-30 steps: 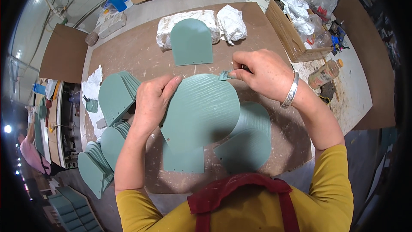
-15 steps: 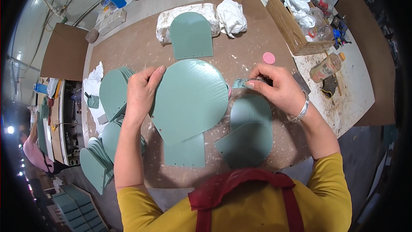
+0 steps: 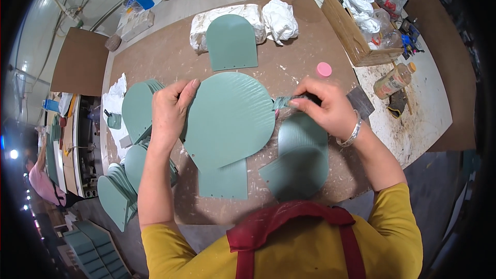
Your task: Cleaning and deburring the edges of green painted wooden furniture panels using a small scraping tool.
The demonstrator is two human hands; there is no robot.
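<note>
My left hand grips the left edge of a green round-ended panel, its thumb near the upper edge. This panel is tilted above another green panel lying on the table. Between the thumb and fingers of my right hand is a small brush with a dark handle and a green-smeared end. That end meets or lies just beside the held panel's right edge; I cannot tell which. A pink thing behind that edge is mostly hidden. Two overlapping green panels lie below my right hand.
Stacked green panels are at the left, beside a small green pot. Another panel leans on a white wrapped bundle at the back. A pink disc, wooden box and bottle are at the right.
My right hand has moved slightly left, bringing the brush's green end to the held panel's right edge. My left hand and the panel have hardly moved.
</note>
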